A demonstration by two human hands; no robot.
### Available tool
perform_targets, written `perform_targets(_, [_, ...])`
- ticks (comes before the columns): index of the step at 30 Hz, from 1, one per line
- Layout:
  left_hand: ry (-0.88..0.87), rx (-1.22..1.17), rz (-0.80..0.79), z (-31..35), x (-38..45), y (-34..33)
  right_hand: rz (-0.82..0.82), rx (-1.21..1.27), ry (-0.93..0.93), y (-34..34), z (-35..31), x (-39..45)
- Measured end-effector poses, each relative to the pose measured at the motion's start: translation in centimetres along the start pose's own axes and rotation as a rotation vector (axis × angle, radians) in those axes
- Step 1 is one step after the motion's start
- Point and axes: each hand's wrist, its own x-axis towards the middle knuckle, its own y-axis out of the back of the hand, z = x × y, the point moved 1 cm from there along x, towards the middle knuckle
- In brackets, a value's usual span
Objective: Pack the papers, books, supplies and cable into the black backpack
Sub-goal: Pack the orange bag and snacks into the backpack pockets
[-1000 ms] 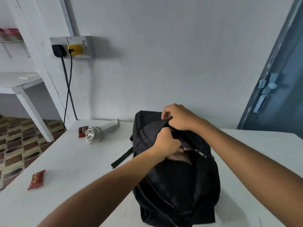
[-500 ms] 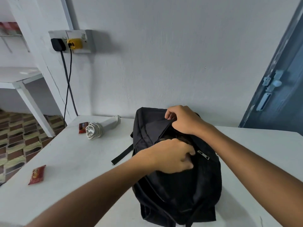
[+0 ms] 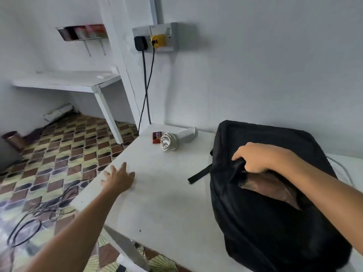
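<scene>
The black backpack (image 3: 275, 222) lies on the white table (image 3: 167, 193) at the right, its top pocket held open. My right hand (image 3: 255, 158) grips the upper edge of that opening; brownish lining or contents (image 3: 273, 186) show inside. My left hand (image 3: 118, 178) is stretched out over the table's left edge with fingers spread, holding nothing. A white torch-like item with a coiled white cable (image 3: 172, 141) lies at the table's far end. Beside it is a small red packet (image 3: 156, 137).
A wall socket (image 3: 155, 37) carries a black plug and a yellow plug, their cables hanging down behind the table. Loose black cables (image 3: 45, 209) lie on the patterned floor at the left. A white shelf (image 3: 64, 81) stands further left.
My left hand left the backpack's opening and swung far left over the table edge, fingers spread. The view turned left. My right hand still holds the bag's opening.
</scene>
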Motion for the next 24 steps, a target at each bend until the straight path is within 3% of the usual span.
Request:
perform_targets(2, [-0.023, -0.023, 0.016, -1.3, 0.2, -1.0, -0.001, -0.034, -0.009, -0.1, -0.4, 0.4])
perform_targets(8, [-0.164, -0.307, 0.354, -0.4, -2.4, -0.5, -0.013, -0.028, -0.031, -0.7, -0.4, 0.6])
perform_targets(11, [-0.19, -0.558, 0.328, 2.8, -3.6, 1.8, -0.002, 0.053, -0.036, -0.6, -0.1, 0.3])
perform_targets(13, [-0.19, -0.896, 0.148, 6.3, -5.4, 4.5, 0.031, 0.133, -0.031, -0.2, 0.3, 0.2])
perform_targets(15, [-0.392, -1.155, -0.101, 10.2, -9.0, 7.1, 0.076, 0.215, -0.008, 0.5, 1.0, 0.4])
perform_targets(17, [-0.756, -1.088, -0.231, 14.2, -13.9, 8.8, 0.116, 0.269, 0.011, 1.3, 2.0, 0.5])
perform_targets(21, [-1.539, -0.593, 0.109, 21.0, -21.8, 7.3, 0.155, 0.345, 0.041, 2.8, 3.0, 0.1])
perform_targets(24, [-1.814, -0.235, 0.44, 25.4, -24.3, 3.6, 0.195, 0.358, 0.038, 3.2, 3.3, -0.7])
